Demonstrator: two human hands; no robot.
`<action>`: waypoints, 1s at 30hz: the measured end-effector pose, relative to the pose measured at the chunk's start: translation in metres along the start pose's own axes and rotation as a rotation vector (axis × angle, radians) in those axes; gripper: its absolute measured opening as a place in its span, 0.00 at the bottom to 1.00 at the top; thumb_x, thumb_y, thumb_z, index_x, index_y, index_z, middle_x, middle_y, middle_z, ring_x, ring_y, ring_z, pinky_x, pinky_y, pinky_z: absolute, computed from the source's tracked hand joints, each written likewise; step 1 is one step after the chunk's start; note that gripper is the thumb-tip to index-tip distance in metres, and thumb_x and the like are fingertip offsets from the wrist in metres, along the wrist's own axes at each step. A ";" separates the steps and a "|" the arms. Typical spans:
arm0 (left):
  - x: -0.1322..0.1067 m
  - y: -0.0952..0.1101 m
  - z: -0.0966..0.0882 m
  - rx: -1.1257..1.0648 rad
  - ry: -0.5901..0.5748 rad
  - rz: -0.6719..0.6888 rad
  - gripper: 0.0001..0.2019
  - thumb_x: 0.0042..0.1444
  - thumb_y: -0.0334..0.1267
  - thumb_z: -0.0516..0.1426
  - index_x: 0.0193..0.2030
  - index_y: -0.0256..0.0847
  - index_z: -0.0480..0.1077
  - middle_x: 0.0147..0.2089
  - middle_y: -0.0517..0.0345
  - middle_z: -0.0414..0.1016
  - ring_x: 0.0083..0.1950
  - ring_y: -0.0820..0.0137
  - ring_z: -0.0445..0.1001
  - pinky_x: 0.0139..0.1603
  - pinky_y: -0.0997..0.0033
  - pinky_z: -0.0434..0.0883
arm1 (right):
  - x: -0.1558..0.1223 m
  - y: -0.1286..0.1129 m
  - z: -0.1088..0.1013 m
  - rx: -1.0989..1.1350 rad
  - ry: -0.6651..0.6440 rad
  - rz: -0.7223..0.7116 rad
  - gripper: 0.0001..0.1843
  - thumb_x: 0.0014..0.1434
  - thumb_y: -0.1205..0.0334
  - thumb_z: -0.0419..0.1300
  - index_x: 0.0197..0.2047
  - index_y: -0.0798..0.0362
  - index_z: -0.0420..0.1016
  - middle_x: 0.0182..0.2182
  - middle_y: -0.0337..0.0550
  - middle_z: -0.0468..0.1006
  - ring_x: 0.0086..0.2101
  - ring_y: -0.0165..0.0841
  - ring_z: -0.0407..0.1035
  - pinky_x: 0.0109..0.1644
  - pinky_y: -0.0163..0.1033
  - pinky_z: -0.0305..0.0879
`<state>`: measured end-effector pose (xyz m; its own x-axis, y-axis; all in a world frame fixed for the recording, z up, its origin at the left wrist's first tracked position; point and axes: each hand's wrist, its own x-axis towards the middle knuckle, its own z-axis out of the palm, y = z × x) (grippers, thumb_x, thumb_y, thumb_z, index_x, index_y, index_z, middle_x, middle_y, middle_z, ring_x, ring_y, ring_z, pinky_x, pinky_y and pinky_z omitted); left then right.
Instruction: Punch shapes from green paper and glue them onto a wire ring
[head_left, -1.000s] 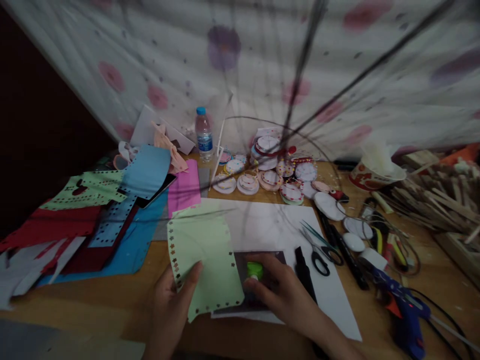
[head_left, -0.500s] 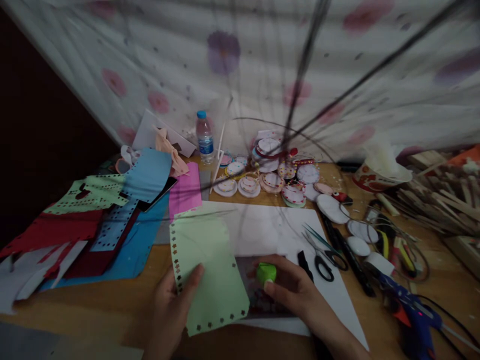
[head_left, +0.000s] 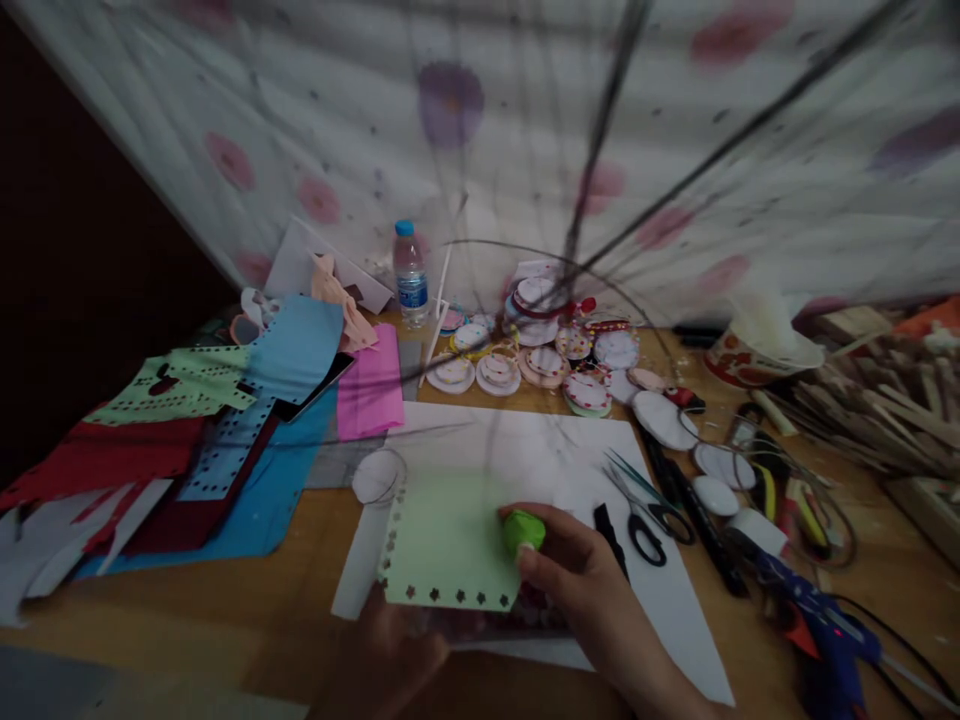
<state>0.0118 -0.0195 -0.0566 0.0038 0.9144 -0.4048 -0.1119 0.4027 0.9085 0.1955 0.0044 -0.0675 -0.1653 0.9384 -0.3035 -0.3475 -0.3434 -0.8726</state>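
Observation:
A pale green sheet of paper (head_left: 454, 535) lies over the white sheet, flower-shaped holes punched along its left and lower edges. My right hand (head_left: 581, 575) grips a small bright green craft punch (head_left: 523, 533) between thumb and fingers, at the paper's right edge. Whether the paper sits inside the punch's slot cannot be seen. Below the paper's lower left corner is my left hand (head_left: 397, 640), dim and smeared by motion, so its grip is unclear. A dark, partly covered flat thing (head_left: 517, 620) shows under the paper and right hand.
Scissors (head_left: 641, 520) and black pens (head_left: 705, 525) lie to the right, with a blue glue gun (head_left: 825, 620) beyond. Small paper hats (head_left: 499, 370) stand at the back near a water bottle (head_left: 410, 275). Punched coloured sheets (head_left: 292, 345) are piled left.
The green paper has turned and shifted right, uncovering a white disc at its upper left. My left hand has moved down and right, its thumb off the paper's face. The right hand still holds the punch.

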 end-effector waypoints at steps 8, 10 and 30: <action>0.002 0.002 0.021 0.199 0.176 -0.020 0.18 0.47 0.49 0.60 0.13 0.42 0.69 0.17 0.56 0.76 0.25 0.65 0.77 0.28 0.73 0.74 | -0.007 -0.002 -0.003 -0.101 0.022 -0.027 0.16 0.51 0.53 0.66 0.42 0.48 0.75 0.35 0.39 0.74 0.35 0.32 0.68 0.37 0.34 0.67; 0.003 0.002 0.019 0.199 0.185 0.015 0.16 0.46 0.47 0.61 0.14 0.43 0.69 0.17 0.58 0.76 0.23 0.65 0.77 0.27 0.72 0.74 | -0.009 -0.002 -0.007 -0.110 0.035 0.043 0.17 0.51 0.50 0.66 0.41 0.50 0.75 0.33 0.40 0.75 0.33 0.32 0.69 0.35 0.34 0.66; 0.006 -0.018 0.010 0.337 0.147 0.034 0.08 0.42 0.45 0.64 0.25 0.44 0.76 0.23 0.56 0.79 0.27 0.60 0.78 0.33 0.67 0.77 | -0.011 -0.012 0.003 -0.226 -0.050 0.108 0.17 0.52 0.49 0.65 0.40 0.52 0.76 0.29 0.38 0.76 0.30 0.30 0.69 0.34 0.34 0.67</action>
<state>0.0240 -0.0206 -0.0742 -0.1399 0.9215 -0.3623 0.2242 0.3859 0.8949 0.1985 -0.0023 -0.0524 -0.2373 0.8919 -0.3850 -0.1108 -0.4185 -0.9014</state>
